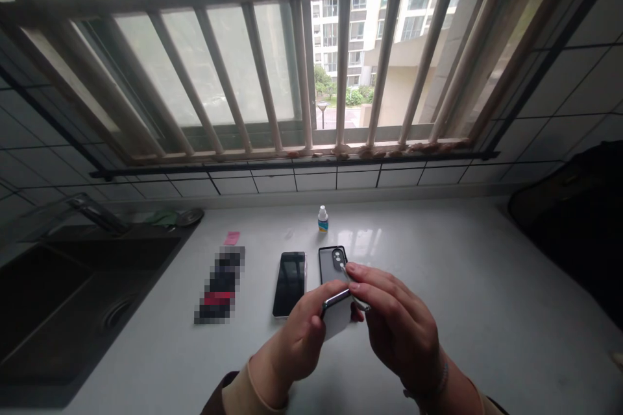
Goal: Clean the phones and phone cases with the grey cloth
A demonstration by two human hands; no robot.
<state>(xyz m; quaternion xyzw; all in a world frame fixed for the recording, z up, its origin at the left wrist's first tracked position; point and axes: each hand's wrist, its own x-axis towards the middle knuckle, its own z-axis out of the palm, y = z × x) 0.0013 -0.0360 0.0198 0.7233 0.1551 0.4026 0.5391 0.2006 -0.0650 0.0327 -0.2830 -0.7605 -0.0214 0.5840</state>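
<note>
My left hand (304, 337) is closed around a phone (337, 300), tilted so that mostly its shiny edge shows. My right hand (399, 318) pinches a slim, light-coloured tool (359, 302) against the phone's top edge; its exact kind I cannot make out. Behind the hands a black-rimmed phone case (328, 266) with camera cut-outs lies on the counter, partly covered by my fingers. To its left rests another phone (291, 284), dark screen up. A small white-capped bottle (322, 220) stands upright farther back.
A blurred-out dark item with a red band (220, 285) lies at left, below a pink slip (232, 238). The sink (97, 259) with its faucet (95, 213) is at the far left. A black bag-like object (574, 227) stands at right. Behind the white counter (487, 298) is a barred window.
</note>
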